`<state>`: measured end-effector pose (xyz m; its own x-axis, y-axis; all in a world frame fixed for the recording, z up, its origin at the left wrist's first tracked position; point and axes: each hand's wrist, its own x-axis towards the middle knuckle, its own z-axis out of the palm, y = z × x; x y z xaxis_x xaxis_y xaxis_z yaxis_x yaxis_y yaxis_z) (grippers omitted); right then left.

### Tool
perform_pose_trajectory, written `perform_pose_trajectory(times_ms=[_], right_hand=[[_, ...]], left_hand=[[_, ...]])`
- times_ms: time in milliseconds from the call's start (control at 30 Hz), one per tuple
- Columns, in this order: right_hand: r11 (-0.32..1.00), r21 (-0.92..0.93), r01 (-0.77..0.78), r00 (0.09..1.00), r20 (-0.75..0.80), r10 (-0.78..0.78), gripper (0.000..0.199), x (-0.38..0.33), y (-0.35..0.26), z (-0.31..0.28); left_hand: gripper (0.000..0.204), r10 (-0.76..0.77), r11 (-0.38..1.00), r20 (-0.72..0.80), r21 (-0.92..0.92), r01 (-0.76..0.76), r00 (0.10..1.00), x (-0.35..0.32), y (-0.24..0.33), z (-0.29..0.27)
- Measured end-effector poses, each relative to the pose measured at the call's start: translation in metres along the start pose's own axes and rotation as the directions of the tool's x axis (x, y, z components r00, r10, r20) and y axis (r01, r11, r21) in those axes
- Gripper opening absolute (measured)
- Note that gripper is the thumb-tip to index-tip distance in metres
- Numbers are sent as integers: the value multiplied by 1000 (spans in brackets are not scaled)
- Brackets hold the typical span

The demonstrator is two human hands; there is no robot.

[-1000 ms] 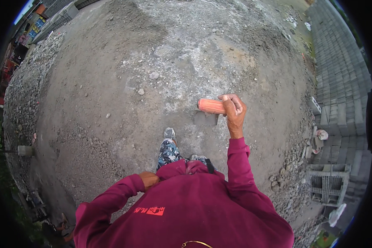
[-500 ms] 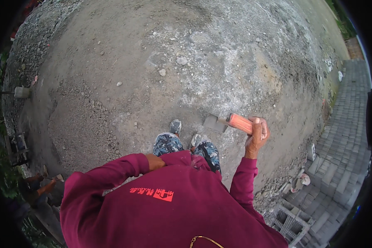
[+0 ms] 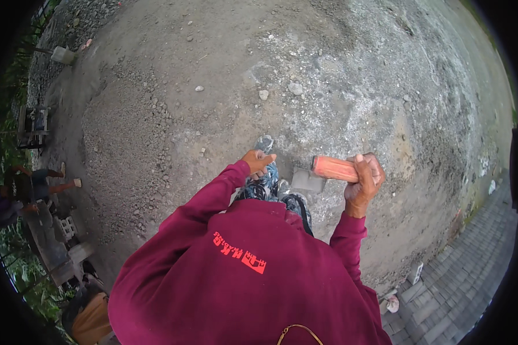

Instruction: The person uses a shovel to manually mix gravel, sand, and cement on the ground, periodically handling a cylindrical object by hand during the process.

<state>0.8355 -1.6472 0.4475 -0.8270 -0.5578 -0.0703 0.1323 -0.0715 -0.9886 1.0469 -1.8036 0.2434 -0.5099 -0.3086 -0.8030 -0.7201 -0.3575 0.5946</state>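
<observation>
My right hand [image 3: 367,175] is closed around the worn orange handle [image 3: 335,168] of a trowel, held out in front of me to the right. Beyond the handle's end shows the trowel's flat grey blade [image 3: 308,179], roughly square, above the ground near my feet. My left hand [image 3: 259,162] is over my left leg, with one digit stretched to the right and the others loosely bent. Nothing shows in it. Between the two hands there is a gap, and the left touches no part of the trowel.
Rough grey ground with loose stones [image 3: 295,88] spreads ahead. Grey paving [image 3: 443,290] runs along the right, with a small white block [image 3: 415,273] at its edge. At the left are a pale bucket [image 3: 63,56], a low stand [image 3: 34,126] and another person's leg [image 3: 63,187].
My left hand has come up and forward from beside my waist into plain view. The right hand still grips the trowel, now turned more level. My view has swung, bringing more of the left side in.
</observation>
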Motion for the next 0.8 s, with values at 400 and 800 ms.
perform_pose_trajectory(times_ms=[400, 800], right_hand=[[923, 238, 304, 447, 820, -358, 49, 121, -91, 106], [478, 299, -826, 562, 383, 733, 52, 148, 103, 182]], left_hand=[[41, -326, 491, -45, -861, 129, 944, 171, 69, 16], [46, -509, 529, -551, -806, -266, 661, 247, -5, -263]])
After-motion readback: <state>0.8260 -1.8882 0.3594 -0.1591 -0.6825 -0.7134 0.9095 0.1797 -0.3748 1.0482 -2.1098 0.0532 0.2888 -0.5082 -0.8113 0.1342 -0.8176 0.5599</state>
